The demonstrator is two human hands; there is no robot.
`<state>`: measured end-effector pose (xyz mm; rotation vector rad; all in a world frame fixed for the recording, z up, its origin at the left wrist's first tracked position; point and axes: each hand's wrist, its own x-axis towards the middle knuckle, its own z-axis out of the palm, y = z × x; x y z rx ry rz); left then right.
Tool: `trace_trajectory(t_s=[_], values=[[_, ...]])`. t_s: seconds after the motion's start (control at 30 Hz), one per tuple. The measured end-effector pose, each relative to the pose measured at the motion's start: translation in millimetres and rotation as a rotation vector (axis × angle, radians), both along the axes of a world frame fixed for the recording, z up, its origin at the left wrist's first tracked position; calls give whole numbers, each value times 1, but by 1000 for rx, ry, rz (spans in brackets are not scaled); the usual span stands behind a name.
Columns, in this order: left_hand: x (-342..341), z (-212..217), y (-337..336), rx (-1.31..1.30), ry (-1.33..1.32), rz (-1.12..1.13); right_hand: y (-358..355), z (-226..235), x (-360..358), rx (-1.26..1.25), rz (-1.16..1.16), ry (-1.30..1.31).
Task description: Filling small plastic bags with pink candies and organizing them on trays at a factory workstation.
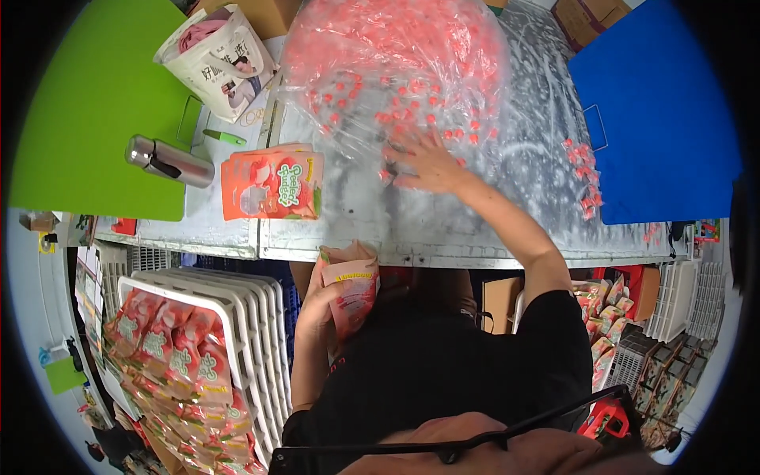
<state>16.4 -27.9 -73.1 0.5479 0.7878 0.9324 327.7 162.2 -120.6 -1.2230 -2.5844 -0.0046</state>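
My left hand [316,301] is closed round an upright pink stand-up pouch [352,291], just off the table's near edge. The pouch's top looks parted; its inside is hidden. Over the metal tabletop, my right hand [426,164] reaches forward with fingers spread, slightly blurred. Its fingertips are at the near edge of a scatter of small red wrapped candies [412,103], some under or beside the fingers. Beyond them lies a large clear plastic bag [396,39] full of the same candies. Flat pink pouches [277,186] lie stacked left of my right hand.
A steel flask [170,161], a green-handled knife [224,137] and a white carrier bag [218,63] are at the left. Green [95,111] and blue [657,111] panels flank the table. More candies [584,178] lie by the blue one. White crates [237,317] with filled pouches stand below left.
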Motion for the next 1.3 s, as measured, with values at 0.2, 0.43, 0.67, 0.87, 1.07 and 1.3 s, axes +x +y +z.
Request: trace_trajectory(t_s=[0.2,0.43,0.67,0.87,1.07,1.3], values=[[16,18,-21,31,106,74,-87,-10,-8,-149,10,-61],[9,10,-36,78,108,73,-108,-22,32,-413,-146,714],[1,11,-41,148,119,108,-121,-16,49,-142,-302,349],[-3,7,-46,131,95,84,-109,-26,24,-84,-280,400],[-10,5,-50,133,82,112,-110,-31,13,-124,-255,395],[-5,5,-48,103,67,99,-107,-33,-9,33,-149,414]])
